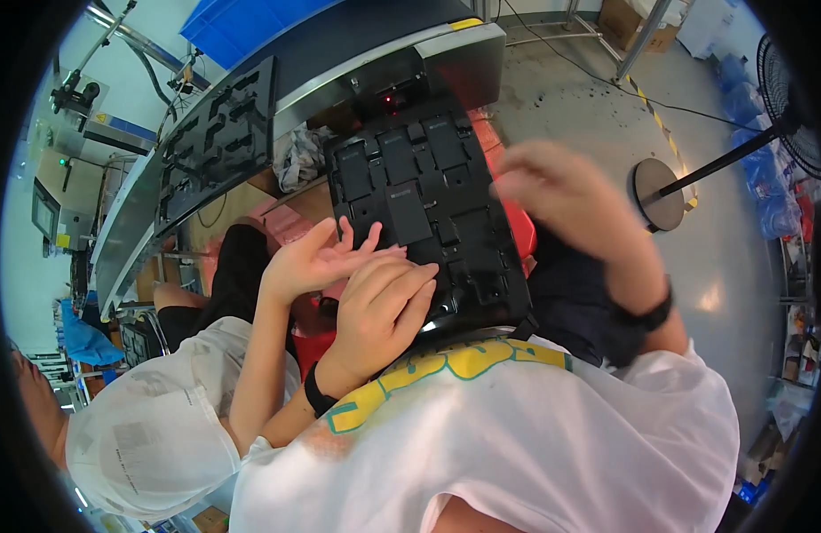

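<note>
Black moulded tray (pixel 428 209) sits on the person's lap, near edge against the white shirt (pixel 535 435), far edge up toward the conveyor (pixel 357 62). Long axis runs away from the body, leaning slightly left at the top. Compartment side faces up.

Left hand (pixel 379 311): palm down on the tray's near-left corner, fingers spread loosely, pressing rather than gripping. Black band on the wrist.

Right hand (pixel 552 186): raised just beyond the tray's right edge, blurred, so I cannot tell whether the fingers are open or pinching something small.

A third hand (pixel 317 262), a co-worker's, reaches in beside the left hand, open and palm up, fingertips touching the tray's left edge. That person sits lower left in a white hair cap (pixel 153 435).

Progress, as a judgement: several flat black rectangular parts (pixel 401 191) already lie in the upper and middle pockets; the smaller recesses nearest the left hand look unfilled. Probably partway through, with the near rows left.

A second black tray (pixel 219 142) rides the conveyor well beyond the left hand. A fan stand (pixel 659 191) rests on the floor far right of the right hand.
</note>
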The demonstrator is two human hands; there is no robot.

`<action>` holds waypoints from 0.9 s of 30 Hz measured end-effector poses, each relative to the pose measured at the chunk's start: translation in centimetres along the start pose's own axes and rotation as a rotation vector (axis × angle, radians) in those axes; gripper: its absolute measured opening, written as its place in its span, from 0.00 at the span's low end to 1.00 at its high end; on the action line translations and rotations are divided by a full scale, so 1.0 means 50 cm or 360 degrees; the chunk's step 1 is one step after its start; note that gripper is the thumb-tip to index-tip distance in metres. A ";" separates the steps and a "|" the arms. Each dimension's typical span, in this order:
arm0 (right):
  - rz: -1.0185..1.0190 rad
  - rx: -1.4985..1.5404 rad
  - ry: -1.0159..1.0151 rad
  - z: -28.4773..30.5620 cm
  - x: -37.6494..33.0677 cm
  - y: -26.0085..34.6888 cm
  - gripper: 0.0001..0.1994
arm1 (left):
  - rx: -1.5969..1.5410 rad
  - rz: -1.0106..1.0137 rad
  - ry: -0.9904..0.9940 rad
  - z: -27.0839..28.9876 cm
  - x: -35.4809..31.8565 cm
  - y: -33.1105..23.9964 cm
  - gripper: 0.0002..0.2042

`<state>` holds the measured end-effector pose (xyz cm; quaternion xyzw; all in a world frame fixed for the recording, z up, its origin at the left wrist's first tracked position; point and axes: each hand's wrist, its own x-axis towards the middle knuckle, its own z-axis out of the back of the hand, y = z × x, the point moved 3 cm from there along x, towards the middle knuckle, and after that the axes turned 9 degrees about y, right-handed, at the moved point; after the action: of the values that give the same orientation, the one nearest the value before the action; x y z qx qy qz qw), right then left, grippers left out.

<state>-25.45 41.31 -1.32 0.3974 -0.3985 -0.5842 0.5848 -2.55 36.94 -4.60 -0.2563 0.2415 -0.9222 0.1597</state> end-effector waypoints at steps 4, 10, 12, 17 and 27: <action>0.0554 -0.0901 0.0073 -0.124 0.073 -0.088 0.33 | 0.0005 0.0092 0.0074 -0.010 -0.007 0.006 0.07; 0.0599 -0.1381 0.0352 -0.195 0.134 -0.134 0.31 | -0.0232 0.0787 -0.0339 0.039 -0.024 0.085 0.11; 0.0619 -0.1351 0.0306 -0.195 0.137 -0.133 0.22 | -0.0811 0.1066 -0.0603 0.056 -0.010 0.142 0.17; 0.0790 -0.1159 -0.0159 -0.144 0.062 -0.061 0.10 | -0.1964 0.1081 -0.0909 0.124 0.034 0.259 0.37; 0.0723 -0.1596 0.0108 -0.165 -0.146 -0.149 0.16 | -0.2728 0.0987 -0.1412 0.109 0.161 0.417 0.21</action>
<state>-20.52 48.58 -11.27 -0.0074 -0.1281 -0.5484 0.8263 -2.59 14.25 -8.32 -0.5299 0.7967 -0.1778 0.2298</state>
